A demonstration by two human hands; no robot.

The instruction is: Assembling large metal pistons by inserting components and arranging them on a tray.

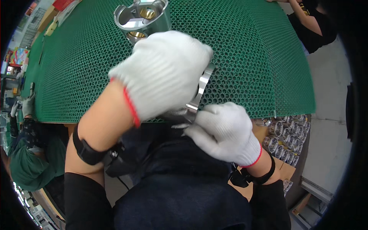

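Observation:
My left hand [165,71], in a white knit glove with a red cuff, is closed in a fist over the mat, slightly blurred. Its fingertips and whatever they grip are hidden. Beside and beneath it shows the curved, shiny edge of a metal piston [202,86], mostly covered by my hands. My right hand [224,132], gloved alike, is closed at the piston's near end, close to the mat's front edge. Beyond my left hand, a second silvery piston [163,23] with brass-coloured bushings stands on the green honeycomb mat [245,65].
Rows of shiny pistons [287,134] sit on cardboard below the table at right. A person in green [32,163] works at left, one gloved hand [28,105] on the mat's edge. Another person in black [312,27] is at the far right corner.

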